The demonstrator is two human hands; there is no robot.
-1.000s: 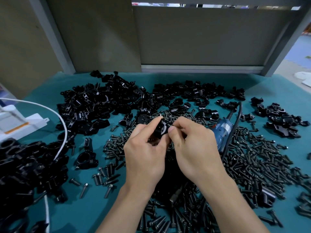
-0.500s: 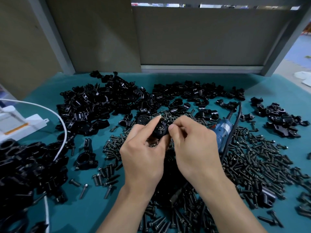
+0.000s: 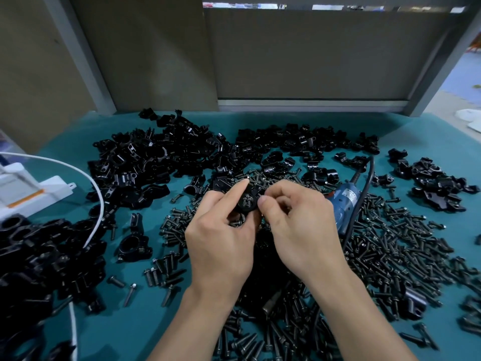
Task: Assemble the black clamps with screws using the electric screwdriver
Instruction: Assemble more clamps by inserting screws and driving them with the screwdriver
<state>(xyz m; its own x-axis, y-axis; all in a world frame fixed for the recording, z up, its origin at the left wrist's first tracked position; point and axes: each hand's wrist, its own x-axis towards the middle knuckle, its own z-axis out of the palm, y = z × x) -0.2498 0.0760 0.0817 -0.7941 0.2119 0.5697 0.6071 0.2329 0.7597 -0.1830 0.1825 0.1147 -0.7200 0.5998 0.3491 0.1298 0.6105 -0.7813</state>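
My left hand [image 3: 221,243] pinches one black clamp [image 3: 246,204] between thumb and forefinger. It is lifted off the teal mat [image 3: 117,321] so that its screw face tilts toward the camera. My right hand [image 3: 299,230] pinches the clamp's right edge with the thumb tip against it. I judge this steadies the clamp while screws are started by finger before driving. I think two screw heads [image 3: 248,198] show on that face, though they are small. The one electric screwdriver [image 3: 346,201] lies just beside the right hand on the loose screws [image 3: 395,246], handy to snatch up. The screws are far too many to count. Clamp parts [image 3: 156,157] lie heaped along the far side. More clamps [image 3: 28,246] are heaped apart at the near left, likely finished. One white box [image 3: 31,188] and a white cable [image 3: 100,204] sit at the left.
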